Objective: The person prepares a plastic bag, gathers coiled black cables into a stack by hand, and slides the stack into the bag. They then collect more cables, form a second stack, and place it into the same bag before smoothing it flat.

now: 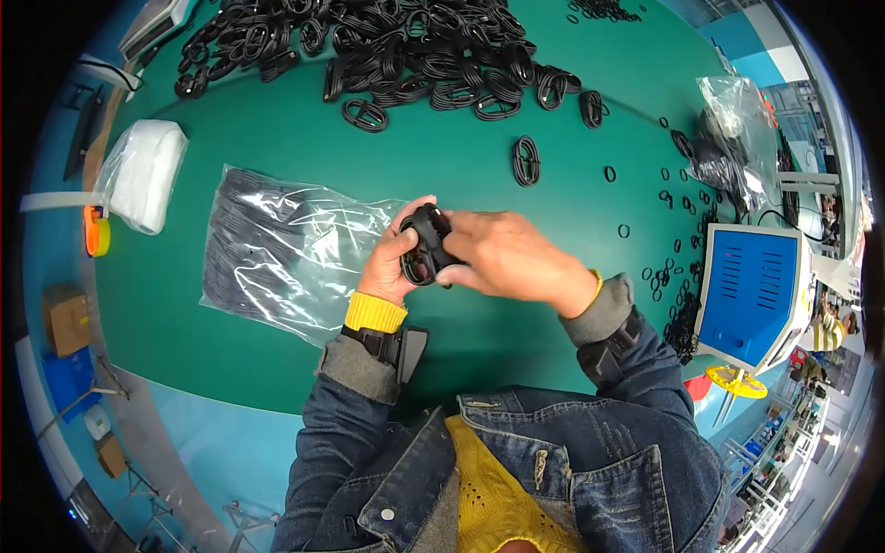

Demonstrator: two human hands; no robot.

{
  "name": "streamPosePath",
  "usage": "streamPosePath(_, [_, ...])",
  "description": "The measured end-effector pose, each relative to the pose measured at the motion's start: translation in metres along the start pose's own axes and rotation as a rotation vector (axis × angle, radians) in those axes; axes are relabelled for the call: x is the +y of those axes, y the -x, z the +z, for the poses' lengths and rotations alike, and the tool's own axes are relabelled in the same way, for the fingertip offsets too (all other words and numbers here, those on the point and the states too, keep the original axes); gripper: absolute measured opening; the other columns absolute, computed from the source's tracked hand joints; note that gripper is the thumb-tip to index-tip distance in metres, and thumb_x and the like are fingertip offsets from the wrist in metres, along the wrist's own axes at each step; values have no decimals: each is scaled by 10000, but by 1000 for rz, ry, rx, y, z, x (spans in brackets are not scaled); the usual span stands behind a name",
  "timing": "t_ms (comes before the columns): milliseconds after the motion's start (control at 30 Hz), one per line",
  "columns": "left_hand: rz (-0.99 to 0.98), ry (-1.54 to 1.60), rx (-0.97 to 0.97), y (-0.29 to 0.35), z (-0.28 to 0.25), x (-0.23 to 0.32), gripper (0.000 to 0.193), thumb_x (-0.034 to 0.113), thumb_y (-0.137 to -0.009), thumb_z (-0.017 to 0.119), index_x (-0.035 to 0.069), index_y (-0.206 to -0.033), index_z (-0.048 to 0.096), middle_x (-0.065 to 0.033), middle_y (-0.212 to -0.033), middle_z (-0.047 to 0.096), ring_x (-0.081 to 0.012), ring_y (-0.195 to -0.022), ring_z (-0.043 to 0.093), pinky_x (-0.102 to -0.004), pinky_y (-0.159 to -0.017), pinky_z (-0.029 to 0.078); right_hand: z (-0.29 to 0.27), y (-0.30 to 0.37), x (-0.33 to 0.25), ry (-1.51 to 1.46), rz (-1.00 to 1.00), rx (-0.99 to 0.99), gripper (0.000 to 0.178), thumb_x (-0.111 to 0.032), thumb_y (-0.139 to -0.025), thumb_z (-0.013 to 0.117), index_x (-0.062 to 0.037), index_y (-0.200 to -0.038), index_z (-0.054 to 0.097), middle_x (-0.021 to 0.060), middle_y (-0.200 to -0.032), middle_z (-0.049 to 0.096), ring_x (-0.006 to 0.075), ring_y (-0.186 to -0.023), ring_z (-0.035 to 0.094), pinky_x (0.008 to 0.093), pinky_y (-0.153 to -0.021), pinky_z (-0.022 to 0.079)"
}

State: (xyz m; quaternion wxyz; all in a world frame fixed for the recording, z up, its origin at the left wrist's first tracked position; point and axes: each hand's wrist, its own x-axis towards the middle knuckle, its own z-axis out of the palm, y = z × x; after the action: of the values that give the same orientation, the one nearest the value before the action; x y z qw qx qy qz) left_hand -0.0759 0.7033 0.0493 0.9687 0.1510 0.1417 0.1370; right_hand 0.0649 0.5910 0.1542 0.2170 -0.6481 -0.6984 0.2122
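Observation:
Over the middle of the green table, my left hand (391,261) grips a coiled black cable (424,241), thumb across its near side. My right hand (502,255) is closed on the right side of the same coil, its fingertips partly hiding it. Whether a small band is also between the right fingers cannot be made out. Just left of my hands lies a clear plastic bag (267,244) with many dark strands inside. A single coiled cable (526,161) rests on the table beyond my right hand.
A large heap of coiled black cables (406,55) covers the far side. Small black bands (678,267) are scattered at the right, beside a blue-and-white machine (749,290). A white wrapped bundle (147,175) sits far left, near an orange-and-yellow tape roll (96,231).

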Motion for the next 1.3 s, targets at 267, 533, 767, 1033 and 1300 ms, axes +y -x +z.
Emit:
streamPosePath(267, [-146, 56, -243, 25, -15, -24, 499, 195, -710, 716, 16, -1131, 517, -164, -1055, 567, -324, -950, 585, -424, -845, 508, -6, -11, 44, -849, 393, 20, 277, -268, -787, 670, 1, -740, 622, 94, -689, 612, 188, -576, 603, 321, -531, 472])
streamPosePath(533, [-168, 293, -205, 28, -20, -45, 519, 211, -723, 714, 22, -1152, 491, -188, -1076, 562, -385, -964, 575, -476, -849, 504, 20, -30, 173, 547, 862, 259, 438, -443, -762, 613, -7, -791, 638, 181, -821, 653, 345, -754, 624, 411, -642, 487])
streamPosePath(767, [-146, 158, -61, 28, -28, -53, 480, 184, -759, 683, 42, -1172, 483, -184, -1119, 547, -368, -1006, 565, -492, -854, 493, 33, 32, 87, -407, 446, 622, 197, -146, -731, 665, -3, -830, 570, 102, -862, 604, 237, -798, 599, 321, -713, 497])
streamPosePath(1033, [-146, -212, 261, 17, -3, -74, 338, 72, -794, 630, -11, -1104, 523, -134, -1007, 598, -228, -921, 609, -372, -796, 528, 107, 122, 22, -342, 280, 487, 394, -116, -691, 701, -3, -1020, 515, 170, -1106, 513, 337, -987, 542, 401, -839, 453])
streamPosePath(1300, [164, -786, 631, 13, 34, -112, 175, 114, -862, 568, -23, -966, 598, -121, -913, 618, -157, -804, 588, -292, -704, 485, 138, 128, 23, -264, 417, 640, 685, -309, -611, 782, 17, -1121, 462, 176, -1145, 491, 359, -1039, 503, 422, -875, 413])
